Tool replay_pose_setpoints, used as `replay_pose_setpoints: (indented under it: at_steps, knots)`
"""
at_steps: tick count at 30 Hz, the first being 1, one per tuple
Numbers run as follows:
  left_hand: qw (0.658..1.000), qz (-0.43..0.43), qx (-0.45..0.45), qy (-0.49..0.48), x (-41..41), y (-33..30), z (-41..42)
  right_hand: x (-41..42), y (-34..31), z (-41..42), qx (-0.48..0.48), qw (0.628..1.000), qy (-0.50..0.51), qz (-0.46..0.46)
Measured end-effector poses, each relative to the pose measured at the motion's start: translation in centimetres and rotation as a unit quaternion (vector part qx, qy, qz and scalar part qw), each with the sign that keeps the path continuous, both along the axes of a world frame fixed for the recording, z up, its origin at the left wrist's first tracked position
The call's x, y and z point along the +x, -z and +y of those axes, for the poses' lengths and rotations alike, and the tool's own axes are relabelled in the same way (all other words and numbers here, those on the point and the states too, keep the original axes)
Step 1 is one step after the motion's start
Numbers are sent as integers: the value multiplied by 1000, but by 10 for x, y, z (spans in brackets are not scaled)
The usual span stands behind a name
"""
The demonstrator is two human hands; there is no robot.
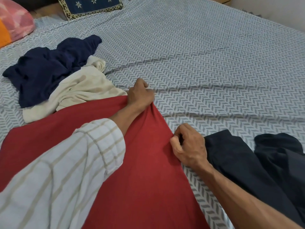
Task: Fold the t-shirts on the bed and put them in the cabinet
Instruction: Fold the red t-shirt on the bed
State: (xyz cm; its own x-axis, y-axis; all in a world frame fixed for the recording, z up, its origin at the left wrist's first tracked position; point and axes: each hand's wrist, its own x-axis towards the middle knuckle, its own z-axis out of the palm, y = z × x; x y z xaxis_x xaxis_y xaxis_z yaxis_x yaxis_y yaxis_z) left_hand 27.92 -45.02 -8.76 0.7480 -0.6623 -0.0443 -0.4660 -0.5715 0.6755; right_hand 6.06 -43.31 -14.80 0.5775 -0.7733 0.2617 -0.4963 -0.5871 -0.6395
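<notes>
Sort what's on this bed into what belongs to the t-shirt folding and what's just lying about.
Part of the job:
red t-shirt, gripped along its edge by the left hand and right hand
navy garment
cream garment
dark garment

Just lying about:
pink pillow
blue embroidered cushion
patterned bedsheet

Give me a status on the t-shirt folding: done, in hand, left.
Done: nothing shows folded.
In hand: the left hand and right hand grip one edge of the red t-shirt, spread on the bed.
Left: the crumpled navy t-shirt, cream t-shirt and dark garment. No cabinet in view.
</notes>
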Motion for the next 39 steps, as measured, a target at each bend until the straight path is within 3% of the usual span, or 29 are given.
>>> replay_pose_setpoints:
  at_steps: [6,10,15,19,22,25,28,33,36,39]
  knots:
    - [990,-35,62,119,-3,1,5,3,5,-1,-24,999,26,16]
    - [994,1,10,109,-9,-13,32,1,2,-2,-60,998,0,19]
    - [988,-64,-7,137,-45,-30,140,0,-7,-3,-52,994,-24,97]
    - [987,-23,46,151,-89,-57,286,-6,-32,29,-11,986,-29,163]
    - [991,-7,78,105,-100,-56,378,-26,-47,70,23,956,-75,282]
    - [995,-6,86,51,-109,-55,438,-43,-70,100,95,952,-47,286]
    - [997,-21,80,10,-128,-56,487,-54,-97,148,40,942,-12,334]
    - [989,-18,63,-134,-150,-50,556,-65,-89,275,-45,971,-84,218]
    - [968,3,95,-232,-162,-51,597,-65,-78,358,-14,970,-175,167]
    - [953,66,133,-263,-175,-48,626,-61,-80,425,11,955,-252,154]
